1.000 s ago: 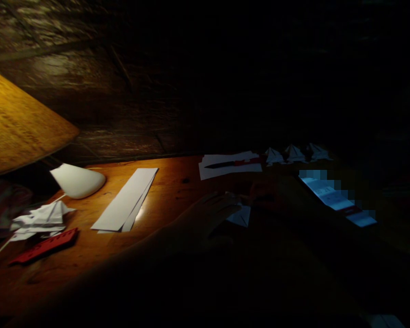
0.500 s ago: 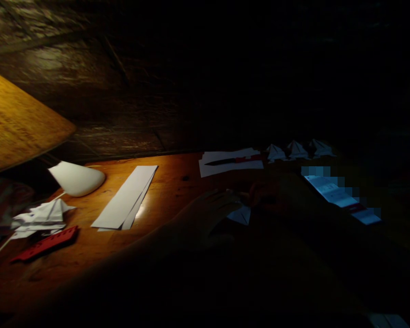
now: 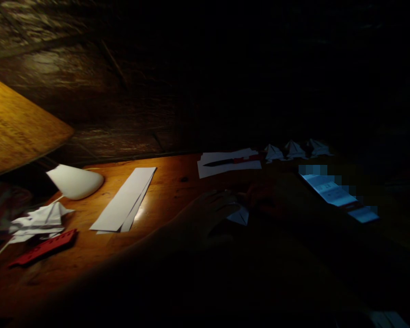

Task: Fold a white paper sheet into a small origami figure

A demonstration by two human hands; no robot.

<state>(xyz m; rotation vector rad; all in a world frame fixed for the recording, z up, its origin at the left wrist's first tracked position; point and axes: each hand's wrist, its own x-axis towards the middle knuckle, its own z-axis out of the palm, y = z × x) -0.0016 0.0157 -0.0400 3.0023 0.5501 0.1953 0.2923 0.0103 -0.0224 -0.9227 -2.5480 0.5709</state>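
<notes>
In deep shadow at the middle of the wooden table (image 3: 171, 177), a small folded paper (image 3: 239, 215) lies between my two hands. My left hand (image 3: 212, 212) reaches in from the lower left, its fingers stretched out and lying over the paper's left and upper part. Curled fingers of my right hand (image 3: 264, 199) meet the paper's upper right edge; they look pinched on it, though darkness hides the fingertips. Behind my hands, a red-handled knife (image 3: 225, 161) rests on a stack of paper sheets (image 3: 205, 171).
Several folded paper figures stand far right, including one figure (image 3: 295, 149). A lit phone (image 3: 338, 193) lies right. Leftward are paper strips (image 3: 123, 200), a white lamp base (image 3: 77, 182), a lampshade (image 3: 20, 127), crumpled paper (image 3: 43, 221) and a red perforated piece (image 3: 44, 248).
The view has shifted slightly. My hands stay at the folded paper, the left fingers moving only a little, and the right hand looks dimmer.
</notes>
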